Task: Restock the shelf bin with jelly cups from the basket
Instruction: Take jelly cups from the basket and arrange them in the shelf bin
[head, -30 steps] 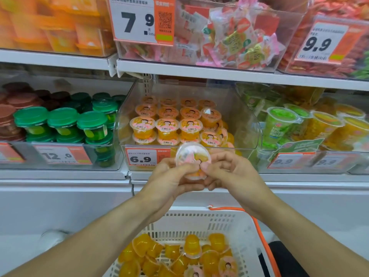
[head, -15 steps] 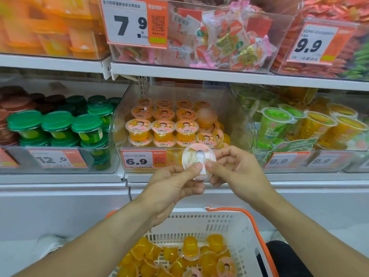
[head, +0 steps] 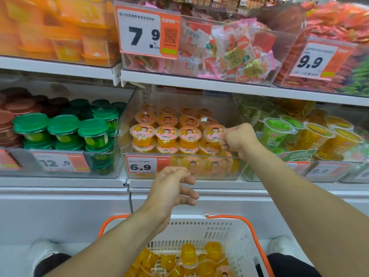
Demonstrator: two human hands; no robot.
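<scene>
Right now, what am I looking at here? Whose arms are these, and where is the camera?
No machine: a person wears a camera on the head, looking down past both arms at shop shelves. The right hand reaches into the clear shelf bin priced 6.9 and its grip pinches a jelly cup at the right end of the front row. The left hand hangs in front of the bin with loosely curled fingers, holding nothing. Below stands a white basket with orange handles, with more yellow jelly cups inside. Green-lidded cups fill the neighbouring bin on the left.
</scene>
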